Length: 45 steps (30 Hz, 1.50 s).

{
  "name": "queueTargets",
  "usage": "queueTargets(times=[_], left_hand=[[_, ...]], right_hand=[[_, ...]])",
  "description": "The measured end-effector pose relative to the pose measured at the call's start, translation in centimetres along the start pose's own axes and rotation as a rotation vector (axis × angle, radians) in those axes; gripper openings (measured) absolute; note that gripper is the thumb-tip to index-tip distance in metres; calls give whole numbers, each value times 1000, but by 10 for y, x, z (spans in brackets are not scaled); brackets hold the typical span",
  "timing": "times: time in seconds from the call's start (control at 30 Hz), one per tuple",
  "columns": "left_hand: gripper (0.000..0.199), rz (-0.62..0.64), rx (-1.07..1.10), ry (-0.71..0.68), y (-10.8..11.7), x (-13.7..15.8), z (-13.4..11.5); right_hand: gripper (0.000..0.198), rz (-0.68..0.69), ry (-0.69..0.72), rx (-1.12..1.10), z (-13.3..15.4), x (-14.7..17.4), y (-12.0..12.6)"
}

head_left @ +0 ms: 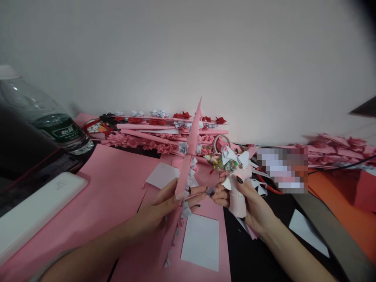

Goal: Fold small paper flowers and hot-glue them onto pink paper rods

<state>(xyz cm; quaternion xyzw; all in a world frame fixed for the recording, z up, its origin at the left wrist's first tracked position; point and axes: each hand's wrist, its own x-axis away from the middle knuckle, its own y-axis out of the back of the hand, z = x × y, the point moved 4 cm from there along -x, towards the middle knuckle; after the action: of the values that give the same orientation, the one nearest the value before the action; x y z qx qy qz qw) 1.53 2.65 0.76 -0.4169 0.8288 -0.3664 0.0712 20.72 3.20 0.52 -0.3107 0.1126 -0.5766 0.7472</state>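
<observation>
Reading the scene as a clock face centred between the two hands, I am watching from afar as a person is working with paper over a black tabletop (239, 254). The left hand (172, 199) is pinching a long pink paper stem (185, 168) between thumb and fingers; the stem's point is rising toward twelve o'clock, and small paper flowers (185, 210) in white and pink are lining its right edge. The right hand (254, 207) is wrapping its fingers around a pale pink tool (237, 201), at three o'clock. The two hands' fingertips are nearly meeting at the centre, and I cannot tell whether a small piece is sitting between them. White paper bows (230, 156) are showing at one o'clock, just above the tool.

A heap of paper flower stems (141, 135) is stretching from ten to twelve o'clock along a pale wall (188, 51), and a roll of tape (222, 138) is standing near twelve. A bottle (60, 127) is leaning into view at ten, a white slab-shaped device (44, 211) is lying at nine beside a pink sheet (111, 172), a white card (201, 243) is resting at six, and orange paper (331, 199) is spreading at three.
</observation>
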Motion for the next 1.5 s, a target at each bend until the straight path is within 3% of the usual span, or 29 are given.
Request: queueTargets(times=[0.17,0.37,0.8,0.93,1.13,1.27,1.4,1.5], left_hand=[[33,20,10,52,1,1,2],[34,81,82,3,0,0,2],[21,-22,60,-29,2,-2,-1],[25,-132,27,-41,8,-2,-3],[32,-288,-195,16,12,3,-16],[38,-299,-216,14,14,1,-12],[39,-290,-211,-90,15,-2,-11],[41,-324,-254,-2,15,0,-11]], right_hand=[[20,29,-9,-13,-1,1,-1],[19,76,-18,-33,-2,2,-2],[30,-65,58,41,17,3,6],[28,-248,190,47,35,6,15],[24,-621,460,46,71,17,37],[12,-851,638,209,90,29,47],[13,-1025,624,501,98,35,56],[18,-1129,583,691,100,36,65]])
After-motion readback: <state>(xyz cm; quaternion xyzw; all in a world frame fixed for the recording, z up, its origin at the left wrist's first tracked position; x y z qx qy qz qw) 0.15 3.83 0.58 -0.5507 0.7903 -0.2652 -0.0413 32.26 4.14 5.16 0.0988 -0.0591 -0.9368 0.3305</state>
